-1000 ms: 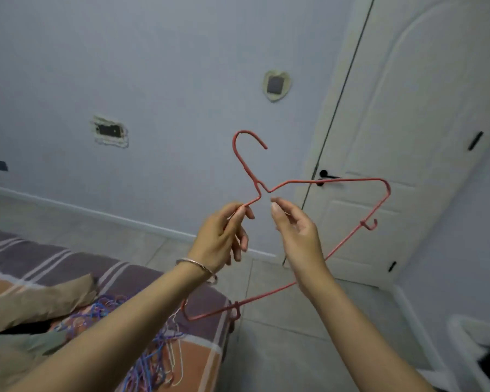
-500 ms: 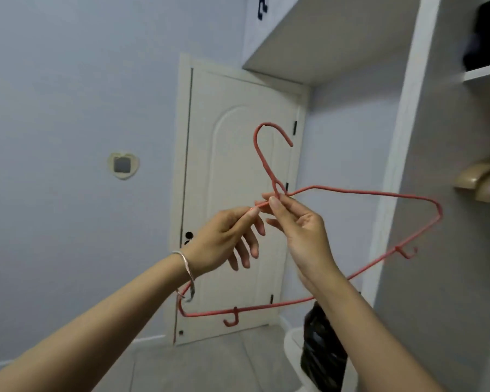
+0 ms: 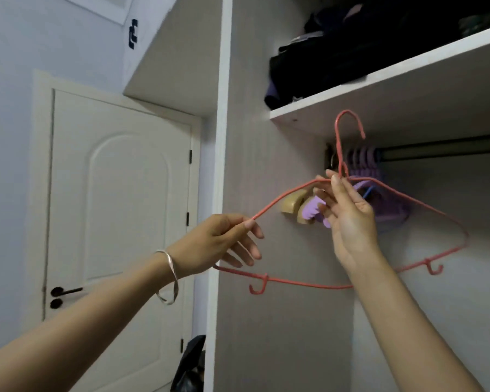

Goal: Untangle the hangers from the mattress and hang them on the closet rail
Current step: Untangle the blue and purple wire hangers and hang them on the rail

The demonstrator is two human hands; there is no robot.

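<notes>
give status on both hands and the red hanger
Left hand pinches red hanger shoulder, right hand pinches its neck. Hanger raised, not yet on rail. Purple hangers crowd rail's left end.

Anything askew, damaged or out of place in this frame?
Nothing stands out. The red hanger looks intact, held by the left hand and right hand, its hook in front of the closet rail, not yet on it. Purple hangers hang bunched at the rail's left end.
</notes>
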